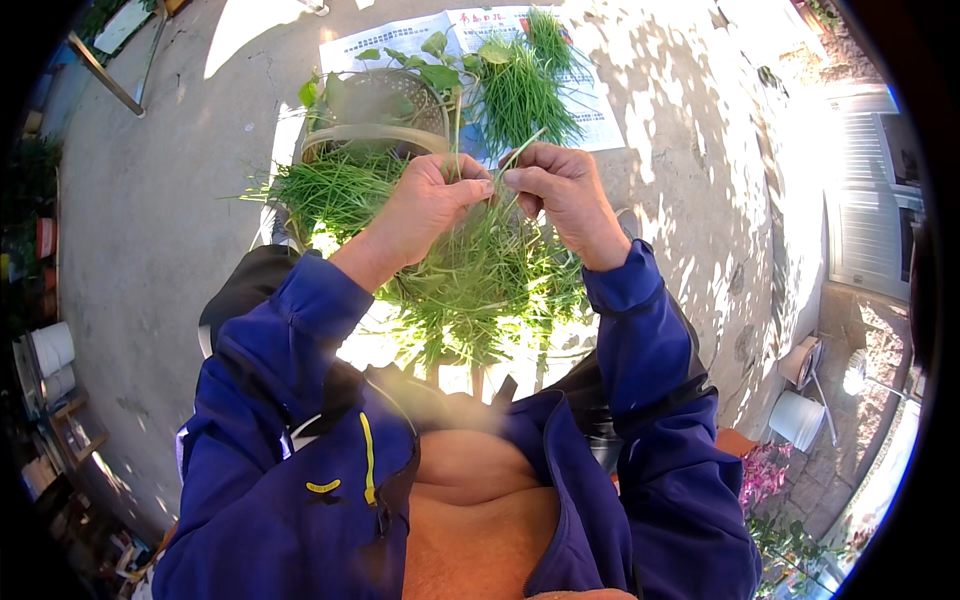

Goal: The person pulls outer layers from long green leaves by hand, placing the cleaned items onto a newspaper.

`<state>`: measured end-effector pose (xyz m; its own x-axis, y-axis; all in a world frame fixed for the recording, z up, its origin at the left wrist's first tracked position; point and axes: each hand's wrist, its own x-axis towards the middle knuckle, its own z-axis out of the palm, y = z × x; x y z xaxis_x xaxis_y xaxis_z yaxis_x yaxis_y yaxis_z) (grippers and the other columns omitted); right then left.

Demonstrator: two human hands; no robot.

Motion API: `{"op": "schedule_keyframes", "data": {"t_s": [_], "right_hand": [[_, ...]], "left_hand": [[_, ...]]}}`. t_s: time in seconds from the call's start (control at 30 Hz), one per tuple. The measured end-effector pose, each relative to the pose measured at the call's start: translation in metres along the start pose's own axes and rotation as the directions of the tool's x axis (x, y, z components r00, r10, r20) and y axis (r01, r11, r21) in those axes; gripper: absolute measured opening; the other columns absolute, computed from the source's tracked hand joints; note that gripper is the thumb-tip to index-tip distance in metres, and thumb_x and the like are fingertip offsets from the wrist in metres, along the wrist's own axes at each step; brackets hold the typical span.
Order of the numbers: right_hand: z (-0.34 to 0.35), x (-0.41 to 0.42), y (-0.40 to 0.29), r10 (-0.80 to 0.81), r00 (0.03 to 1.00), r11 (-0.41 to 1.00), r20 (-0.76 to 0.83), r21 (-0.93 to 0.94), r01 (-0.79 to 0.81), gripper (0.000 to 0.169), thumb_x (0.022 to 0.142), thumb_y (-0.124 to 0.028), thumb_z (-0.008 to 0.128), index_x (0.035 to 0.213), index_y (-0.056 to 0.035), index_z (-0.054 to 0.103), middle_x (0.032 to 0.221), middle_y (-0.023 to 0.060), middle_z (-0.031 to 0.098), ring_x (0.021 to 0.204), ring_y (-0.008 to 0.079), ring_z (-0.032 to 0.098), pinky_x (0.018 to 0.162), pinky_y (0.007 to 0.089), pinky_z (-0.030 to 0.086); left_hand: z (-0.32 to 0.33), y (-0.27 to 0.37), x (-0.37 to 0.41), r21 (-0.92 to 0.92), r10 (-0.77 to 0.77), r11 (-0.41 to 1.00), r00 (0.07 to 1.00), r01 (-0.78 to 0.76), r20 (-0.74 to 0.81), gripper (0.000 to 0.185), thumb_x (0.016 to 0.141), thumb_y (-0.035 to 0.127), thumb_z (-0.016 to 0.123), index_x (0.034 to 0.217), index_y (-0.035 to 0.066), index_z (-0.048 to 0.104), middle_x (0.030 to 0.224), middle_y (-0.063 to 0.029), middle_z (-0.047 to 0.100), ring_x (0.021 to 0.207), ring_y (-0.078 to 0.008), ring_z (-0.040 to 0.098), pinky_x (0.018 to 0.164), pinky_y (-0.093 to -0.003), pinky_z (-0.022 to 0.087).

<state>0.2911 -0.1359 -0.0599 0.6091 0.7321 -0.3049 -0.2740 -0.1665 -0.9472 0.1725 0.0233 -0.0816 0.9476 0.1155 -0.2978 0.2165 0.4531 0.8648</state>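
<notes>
Before my chest, my left hand [441, 189] pinches thin green stalks between thumb and fingers. Close beside it, my right hand [559, 187] grips a long green blade [525, 145] that slants up past its fingers. Below both hands spreads a loose heap of grassy greens [487, 292], partly in bright sun. Another pile of narrow leaves [337, 184], like garlic chives, lies left of my left wrist. Beyond the hands, neater bunches of similar greens [525, 101] rest on a spread newspaper [604, 124].
A round perforated basket [375, 135] stands behind the left pile, with broad-leaved vine stems [435, 71] at its far side. Concrete floor [165, 195] surrounds the work. At the right are a white bucket [796, 420] and pink flowers [763, 472]; white containers [54, 351] stand far left.
</notes>
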Motion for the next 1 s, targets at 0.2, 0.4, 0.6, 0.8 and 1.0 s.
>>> {"op": "schedule_keyframes", "data": {"t_s": [0.2, 0.4, 0.6, 0.8, 1.0], "right_hand": [[0.003, 0.0, 0.011, -0.018, 1.0, 0.999, 0.012, -0.037, 0.019, 0.011, 0.083, -0.008, 0.068, 0.075, -0.0003, 0.065, 0.061, -0.0018, 0.053, 0.053, 0.0041, 0.044, 0.047, 0.0216, 0.03], [0.002, -0.002, 0.013, -0.005, 1.0, 1.0, 0.017, -0.027, 0.005, 0.016, 0.084, -0.009, 0.066, 0.07, -0.0005, 0.063, 0.058, -0.0009, 0.052, 0.052, 0.0049, 0.043, 0.047, 0.022, 0.03], [-0.001, -0.003, 0.012, 0.049, 0.997, 0.987, 0.051, 0.149, -0.056, 0.014, 0.085, -0.006, 0.062, 0.072, 0.0002, 0.062, 0.061, 0.003, 0.056, 0.049, 0.0086, 0.046, 0.047, 0.0242, 0.036], [-0.018, -0.004, 0.005, 0.072, 0.995, 0.887, 0.062, 0.453, -0.093, 0.01, 0.088, -0.008, 0.06, 0.089, 0.0026, 0.062, 0.077, 0.0085, 0.064, 0.061, 0.0144, 0.057, 0.058, 0.0284, 0.05], [-0.053, -0.006, -0.009, -0.079, 0.994, 0.704, -0.078, 0.701, 0.11, 0.009, 0.087, -0.005, 0.059, 0.09, 0.0028, 0.062, 0.075, 0.0086, 0.062, 0.064, 0.015, 0.054, 0.061, 0.0297, 0.046]], "left_hand": [[0.0, -0.003, -0.001, -0.026, -0.029, 0.999, 1.0, 0.029, -0.008, 0.004, 0.09, 0.008, 0.065, 0.087, 0.005, 0.065, 0.076, 0.0038, 0.061, 0.061, -0.0009, 0.047, 0.053, -0.018, 0.035], [-0.001, -0.006, 0.001, 0.076, -0.004, 0.997, 1.0, 0.003, 0.021, 0.004, 0.091, 0.011, 0.066, 0.091, 0.007, 0.065, 0.075, 0.0033, 0.062, 0.052, 0.0, 0.041, 0.045, -0.0166, 0.029], [-0.001, -0.001, -0.001, -0.016, -0.023, 1.0, 0.998, 0.025, 0.064, 0.003, 0.091, 0.01, 0.066, 0.091, 0.007, 0.065, 0.075, 0.0008, 0.064, 0.051, 0.0004, 0.04, 0.045, -0.0163, 0.028], [-0.003, -0.004, 0.001, -0.015, -0.028, 0.999, 0.998, 0.029, 0.05, 0.004, 0.092, 0.009, 0.062, 0.091, 0.006, 0.065, 0.076, -0.0027, 0.066, 0.049, 0.0002, 0.037, 0.043, -0.0172, 0.025], [-0.006, -0.003, 0.003, 0.046, 0.003, 0.999, 0.998, -0.006, 0.06, 0.005, 0.092, 0.008, 0.062, 0.09, 0.005, 0.064, 0.078, -0.005, 0.067, 0.047, -0.0003, 0.036, 0.042, -0.0178, 0.025]]}}
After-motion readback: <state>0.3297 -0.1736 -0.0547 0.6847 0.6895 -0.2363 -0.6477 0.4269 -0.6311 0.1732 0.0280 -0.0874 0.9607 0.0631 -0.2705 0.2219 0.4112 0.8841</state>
